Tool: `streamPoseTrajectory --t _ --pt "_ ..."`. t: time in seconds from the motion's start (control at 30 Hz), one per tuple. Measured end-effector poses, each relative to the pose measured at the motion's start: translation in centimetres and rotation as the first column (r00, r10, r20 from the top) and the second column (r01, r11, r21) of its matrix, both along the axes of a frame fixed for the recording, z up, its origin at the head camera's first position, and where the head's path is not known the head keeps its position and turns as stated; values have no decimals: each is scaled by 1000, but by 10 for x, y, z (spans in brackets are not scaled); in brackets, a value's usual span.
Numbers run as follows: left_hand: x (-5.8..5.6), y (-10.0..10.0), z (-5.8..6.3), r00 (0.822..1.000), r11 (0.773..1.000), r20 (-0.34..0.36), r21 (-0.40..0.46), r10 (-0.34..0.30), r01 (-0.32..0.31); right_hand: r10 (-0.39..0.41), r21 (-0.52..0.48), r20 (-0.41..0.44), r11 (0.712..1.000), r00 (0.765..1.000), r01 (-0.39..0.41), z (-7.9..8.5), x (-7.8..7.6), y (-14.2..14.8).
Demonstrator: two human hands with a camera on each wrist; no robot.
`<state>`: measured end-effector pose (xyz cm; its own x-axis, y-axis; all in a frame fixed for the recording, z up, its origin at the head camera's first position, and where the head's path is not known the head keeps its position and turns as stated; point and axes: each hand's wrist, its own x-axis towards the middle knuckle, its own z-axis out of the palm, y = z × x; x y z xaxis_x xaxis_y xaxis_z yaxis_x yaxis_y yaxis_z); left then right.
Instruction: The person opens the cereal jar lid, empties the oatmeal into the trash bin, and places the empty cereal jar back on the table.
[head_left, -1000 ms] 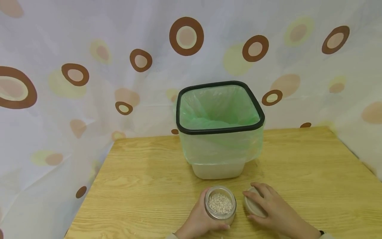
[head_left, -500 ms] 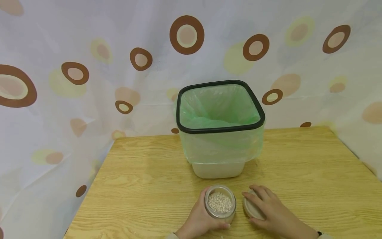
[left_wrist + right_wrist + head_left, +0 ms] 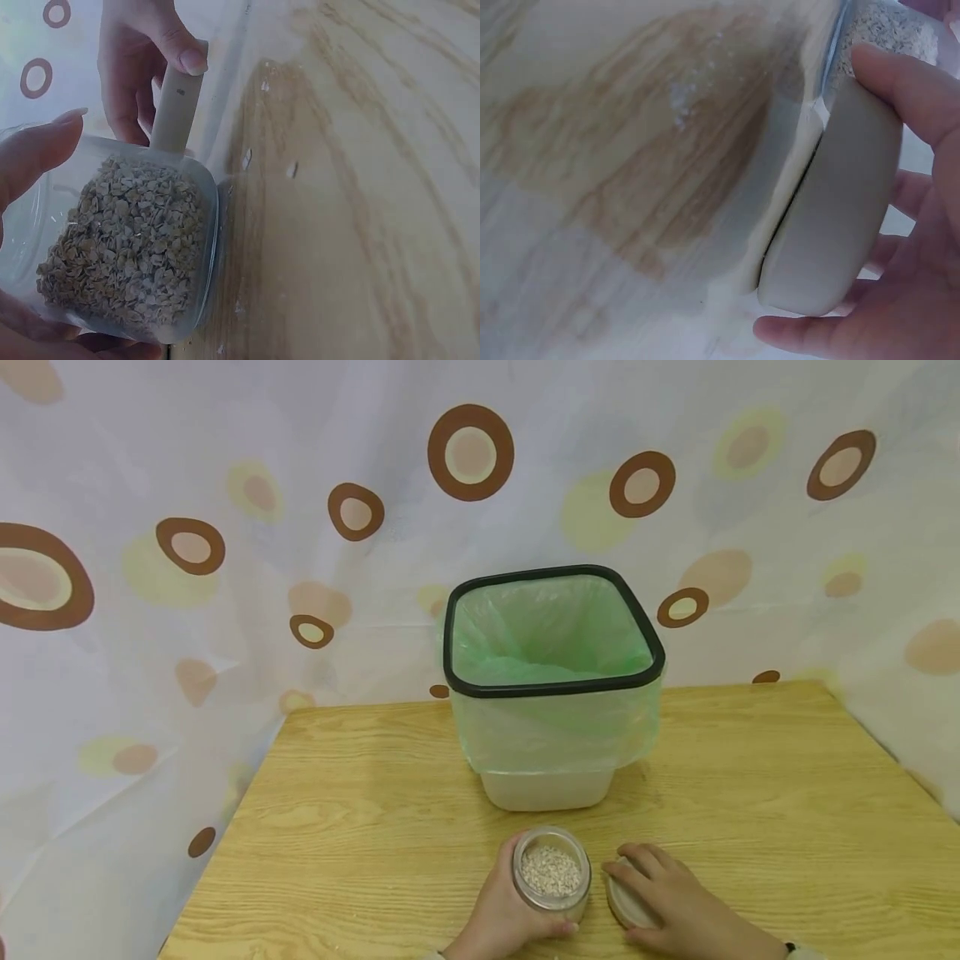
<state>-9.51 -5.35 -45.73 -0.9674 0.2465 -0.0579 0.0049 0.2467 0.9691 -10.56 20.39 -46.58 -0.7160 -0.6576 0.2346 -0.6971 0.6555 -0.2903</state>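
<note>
My left hand [image 3: 501, 906] grips an uncovered clear glass jar [image 3: 576, 912] standing on the table, its thumb and fingers round the sides. Pale oat flakes [image 3: 131, 240] fill part of the jar. To the right, my right hand [image 3: 678, 906] holds a round beige lid [image 3: 627, 902] down at the tabletop, thumb on the near edge and fingers round the far side. In the right wrist view, the lid [image 3: 832, 202] shows its smooth side wall between thumb and fingers. The hand covers much of the lid from above.
Behind the jar stands a white bin [image 3: 547, 790] with a black rim [image 3: 558, 690] and a pale green liner bag [image 3: 555, 731]. A few loose flakes [image 3: 292, 169] lie on the wood-grain table [image 3: 352, 827]. A patterned sheet [image 3: 375, 435] hangs behind.
My right hand and the lid have shifted slightly toward me and a little left. My left hand and the jar stay where they were.
</note>
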Motion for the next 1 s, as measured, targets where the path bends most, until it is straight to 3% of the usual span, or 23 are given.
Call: streamPoseTrajectory --t 0.13,0.27,0.43,0.63,1.0 --pt "1 1 0 1000 1000 -5 -20 17 -17 23 10 38 1000 999 -23 -2 -1 0" --pt "2 1 -1 1000 999 4 -33 17 -17 37 28 24 999 999 -38 -4 -2 -1" --pt "1 -1 -3 1000 1000 8 1 -4 4 60 36 18 998 998 -60 -5 -2 -2" --pt "1 0 -2 1000 1000 -4 12 -12 12 58 40 71 997 996 -61 -5 -4 -2" --pt "2 -1 1 1000 1000 -10 -3 -11 11 80 42 49 996 996 -82 -6 -5 -1"
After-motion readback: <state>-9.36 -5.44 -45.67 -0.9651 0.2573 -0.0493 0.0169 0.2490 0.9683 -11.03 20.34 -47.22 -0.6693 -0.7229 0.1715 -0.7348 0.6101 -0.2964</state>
